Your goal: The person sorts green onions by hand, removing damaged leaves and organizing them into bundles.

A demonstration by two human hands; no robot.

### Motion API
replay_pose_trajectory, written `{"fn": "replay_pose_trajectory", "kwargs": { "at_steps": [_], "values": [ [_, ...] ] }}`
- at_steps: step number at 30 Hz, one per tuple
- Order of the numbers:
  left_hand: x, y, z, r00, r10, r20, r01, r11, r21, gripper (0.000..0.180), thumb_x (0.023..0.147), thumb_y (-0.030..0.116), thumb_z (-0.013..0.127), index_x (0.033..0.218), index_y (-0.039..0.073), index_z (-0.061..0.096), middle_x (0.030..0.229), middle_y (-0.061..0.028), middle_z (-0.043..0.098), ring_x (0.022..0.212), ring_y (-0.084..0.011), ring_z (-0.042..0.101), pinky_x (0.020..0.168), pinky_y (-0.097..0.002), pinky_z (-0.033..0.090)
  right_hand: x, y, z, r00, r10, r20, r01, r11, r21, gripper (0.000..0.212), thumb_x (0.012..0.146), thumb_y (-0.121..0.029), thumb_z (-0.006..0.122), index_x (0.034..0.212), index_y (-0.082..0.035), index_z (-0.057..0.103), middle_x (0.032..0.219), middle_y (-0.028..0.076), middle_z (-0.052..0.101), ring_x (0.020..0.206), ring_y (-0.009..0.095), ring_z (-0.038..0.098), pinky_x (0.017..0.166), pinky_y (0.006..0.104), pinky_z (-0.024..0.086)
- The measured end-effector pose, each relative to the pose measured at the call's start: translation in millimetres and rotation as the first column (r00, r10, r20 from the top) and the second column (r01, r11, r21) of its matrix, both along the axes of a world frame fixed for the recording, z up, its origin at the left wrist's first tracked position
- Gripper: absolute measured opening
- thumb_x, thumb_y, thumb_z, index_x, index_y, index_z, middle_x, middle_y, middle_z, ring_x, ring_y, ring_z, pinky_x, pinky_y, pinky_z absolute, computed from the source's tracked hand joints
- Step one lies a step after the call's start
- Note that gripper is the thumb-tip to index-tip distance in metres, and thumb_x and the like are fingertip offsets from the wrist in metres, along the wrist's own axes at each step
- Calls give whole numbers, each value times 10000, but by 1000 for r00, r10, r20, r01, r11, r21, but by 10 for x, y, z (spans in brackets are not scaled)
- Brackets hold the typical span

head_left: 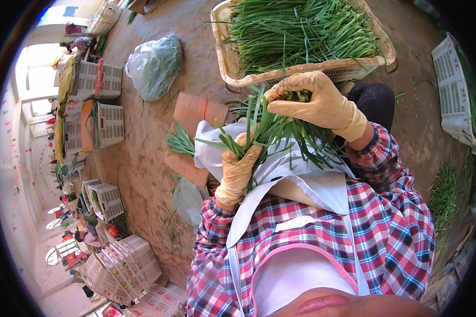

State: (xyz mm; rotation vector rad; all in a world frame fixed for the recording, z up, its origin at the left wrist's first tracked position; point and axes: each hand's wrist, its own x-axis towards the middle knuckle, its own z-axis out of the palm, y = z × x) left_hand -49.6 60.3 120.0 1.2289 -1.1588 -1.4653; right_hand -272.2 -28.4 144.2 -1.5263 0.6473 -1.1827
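Note:
My right hand (320, 100), in a cream glove, is closed around a bunch of green chives (301, 131). The cut ends poke out beside the thumb, and the leaves hang over my pale apron (209, 153). Lower and to the left, my left hand (238, 171), gloved too, pinches a few chive stalks (230, 142) between thumb and fingers. Some of the right-hand bunch reaches down close to those fingers. Just beyond my hands stands a cream plastic crate (322, 68) heaped with long chives (301, 34).
A tied clear plastic bag (156, 66) lies on the dirt-streaked floor. Left of my lap, more chives (180, 140) rest by a brown board (193, 105). White crates stand at right (452, 79) and left (111, 79). Leaf scraps (443, 190) litter the floor.

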Motion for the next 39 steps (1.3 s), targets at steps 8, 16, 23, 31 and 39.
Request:
{"fn": "replay_pose_trajectory", "kwargs": {
  "at_steps": [8,16,23,31,39],
  "values": [
    [51,-18,-24,998,-20,-53,21,1000,10,311,883,43,578,1193,21,567,1179,-43,567,1032,-125,521,912,-264,399,-108,-19,30,993,49,105,-74,966,246,139,805,-122,673,883,-8,685,852,54,663,763,113,591,711,246,475],
    [241,-132,-138,986,32,164,-3,985,-172,396,943,175,501,1317,53,455,1298,-78,493,1176,-158,446,1002,-296,332,-1292,-45,-101,890,-384,245,327,913,242,327,872,-375,549,933,-65,637,899,54,620,682,94,528,651,226,430],
    [23,-235,-83,957,-10,291,110,938,-329,362,933,110,508,1291,64,488,1250,-55,536,1070,-153,513,934,-293,394,-547,28,153,992,51,-120,-69,985,-157,127,818,-131,635,858,-15,602,795,47,603,714,103,564,638,229,463],
    [-187,-224,-32,965,-139,222,174,974,-147,383,898,50,561,1275,51,496,1163,2,545,965,-68,479,841,-213,392,123,75,1,1000,15,19,-14,998,-53,197,753,-173,727,867,-19,681,778,62,643,731,111,591,679,250,480],
    [119,-175,-69,1000,2,16,-3,997,77,321,928,194,537,1229,83,535,1009,-1,614,595,-20,398,500,-152,307,-1231,89,157,833,-508,218,431,843,321,212,824,-160,626,980,-18,642,853,38,630,707,94,582,641,225,489]
  ]
}}
